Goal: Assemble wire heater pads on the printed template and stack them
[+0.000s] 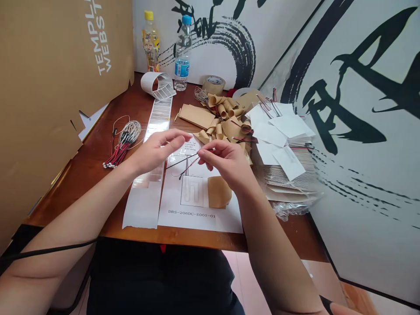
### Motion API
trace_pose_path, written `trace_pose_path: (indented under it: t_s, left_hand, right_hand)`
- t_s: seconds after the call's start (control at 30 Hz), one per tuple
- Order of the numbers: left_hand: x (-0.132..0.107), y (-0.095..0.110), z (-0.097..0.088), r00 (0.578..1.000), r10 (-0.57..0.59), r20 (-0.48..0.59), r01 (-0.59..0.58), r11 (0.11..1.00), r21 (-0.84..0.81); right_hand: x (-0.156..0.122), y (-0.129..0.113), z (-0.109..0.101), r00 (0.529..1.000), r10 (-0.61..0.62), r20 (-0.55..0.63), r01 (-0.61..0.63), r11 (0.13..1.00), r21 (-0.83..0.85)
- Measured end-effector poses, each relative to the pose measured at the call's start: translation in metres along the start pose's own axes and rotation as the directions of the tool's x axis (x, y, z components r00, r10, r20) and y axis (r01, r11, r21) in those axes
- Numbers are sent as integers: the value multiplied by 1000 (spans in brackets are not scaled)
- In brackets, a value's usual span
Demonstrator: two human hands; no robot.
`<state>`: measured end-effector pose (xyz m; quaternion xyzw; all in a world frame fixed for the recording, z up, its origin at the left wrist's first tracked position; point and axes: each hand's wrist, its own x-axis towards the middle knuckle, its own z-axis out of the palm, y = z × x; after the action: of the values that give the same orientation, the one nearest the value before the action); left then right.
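Observation:
My left hand (pixel 157 151) and my right hand (pixel 226 162) hover close together above a printed template sheet (pixel 197 210) on the wooden table (pixel 98 162). Both pinch the end of a thin red and black wire pair (pixel 183 166) that hangs down toward the sheet. On the sheet lies a white pad with a brown backing paper (pixel 219 192) half peeled from it. A strip of clear labels (pixel 154 127) runs under my left hand.
A bundle of red and black wires (pixel 123 140) lies at the left. Curled brown backing papers (pixel 226 120) are heaped behind my hands, with stacked white pads (pixel 285 144) at the right. Two bottles (pixel 182 52) and a tape roll (pixel 214 84) stand at the back. Cardboard (pixel 49 87) walls off the left.

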<state>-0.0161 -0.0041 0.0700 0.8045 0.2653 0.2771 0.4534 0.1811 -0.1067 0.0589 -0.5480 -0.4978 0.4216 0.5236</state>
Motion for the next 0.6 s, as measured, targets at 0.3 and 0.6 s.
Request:
trace_pose_path:
  t_s: [0.3,0.6]
  left_hand:
    - [-3,0,4,975,-166,147,174,984,-46]
    - [-1,3,-5,960,-264,96,267,963,-21]
  right_hand:
    - [9,14,-3,988,156,-13,-151,974,171]
    - [12,17,-6,984,158,-79,-137,965,223]
